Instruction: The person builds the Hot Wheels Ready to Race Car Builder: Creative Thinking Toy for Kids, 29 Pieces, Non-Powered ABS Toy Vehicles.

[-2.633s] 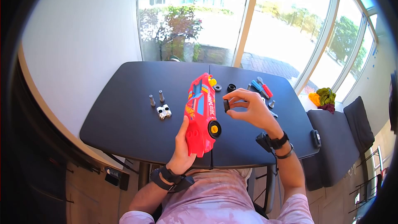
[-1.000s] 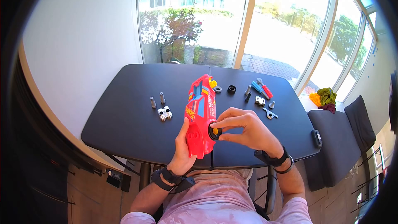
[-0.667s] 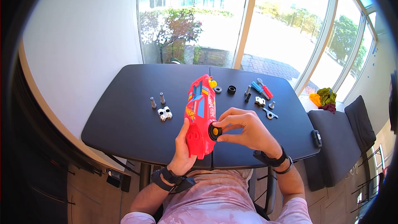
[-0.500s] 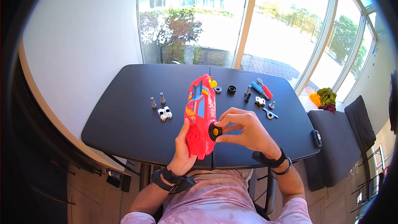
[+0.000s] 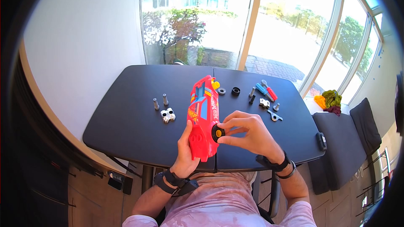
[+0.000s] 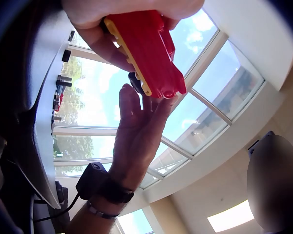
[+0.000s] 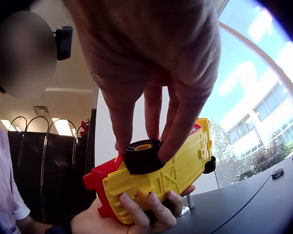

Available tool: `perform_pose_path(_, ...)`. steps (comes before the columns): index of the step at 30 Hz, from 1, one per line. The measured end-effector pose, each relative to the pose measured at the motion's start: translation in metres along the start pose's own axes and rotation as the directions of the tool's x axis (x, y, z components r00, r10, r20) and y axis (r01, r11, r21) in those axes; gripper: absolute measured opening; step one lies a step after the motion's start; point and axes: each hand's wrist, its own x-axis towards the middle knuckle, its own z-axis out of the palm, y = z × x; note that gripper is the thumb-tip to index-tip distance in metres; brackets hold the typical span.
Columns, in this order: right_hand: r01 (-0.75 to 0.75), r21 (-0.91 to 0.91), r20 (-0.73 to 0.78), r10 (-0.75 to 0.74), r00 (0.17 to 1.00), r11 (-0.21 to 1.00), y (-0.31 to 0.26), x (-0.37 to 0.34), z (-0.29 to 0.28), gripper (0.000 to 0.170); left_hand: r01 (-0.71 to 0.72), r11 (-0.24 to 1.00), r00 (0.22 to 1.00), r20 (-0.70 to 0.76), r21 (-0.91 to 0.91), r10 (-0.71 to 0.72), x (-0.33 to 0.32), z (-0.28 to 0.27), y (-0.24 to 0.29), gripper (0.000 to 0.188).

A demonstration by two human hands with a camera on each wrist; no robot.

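My left hand [image 5: 185, 149] grips a red toy car [image 5: 202, 117] with a yellow base [image 7: 178, 178], holding it nose-up above the table. A black wheel [image 7: 145, 163] with a yellow centre sits on the car's near right side. Thumb and fingertips of my right hand [image 5: 248, 132] pinch this wheel by its rim. In the right wrist view, those fingers come down around it from above, while left-hand fingers [image 7: 158, 212] wrap the car's underside. A yellow hub [image 5: 216, 85] shows bare at the far end of the car's same side.
On the dark table [image 5: 126, 122] lie a grey ring [image 5: 221, 91], a black ring [image 5: 235, 91], a chrome engine-like part [image 5: 168, 115] with two grey pegs nearby, a smaller chrome part [image 5: 264, 103], toy tools [image 5: 267, 90] and a grey wrench-like piece [image 5: 275, 116]. A cushioned bench [image 5: 341, 147] stands right.
My right hand has brought a small black round part from beside the car onto the wheel and now pinches there. The left hand and the car hold nearly still.
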Motion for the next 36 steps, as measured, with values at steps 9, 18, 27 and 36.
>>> perform_pose_path(9, -0.114, -0.505, -0.165, 0.034, 0.986, 0.856, 0.029, 0.017, -0.06, 0.021, -0.03, 1.0, 0.998, -0.046, -0.005, 0.03, 0.002, 0.0, -0.002, 0.068)
perform_pose_path(18, 0.05, -0.909, 0.037, -0.039, 0.999, 0.415, 0.195, 0.043, -0.085, 0.015, -0.019, 0.999, 0.998, -0.055, -0.028, 0.017, 0.004, -0.006, -0.002, 0.066)
perform_pose_path(27, 0.005, -0.819, -0.108, -0.163, 0.981, 0.574, 0.168, 0.041, -0.066, 0.032, -0.024, 0.999, 0.999, -0.038, -0.025, 0.023, 0.003, -0.005, -0.003, 0.069)
perform_pose_path(36, -0.03, -0.083, -0.333, 0.001, 0.943, 0.996, 0.039, 0.014, -0.038, 0.029, -0.029, 0.999, 0.998, -0.054, -0.017, 0.028, 0.005, -0.002, -0.003, 0.072)
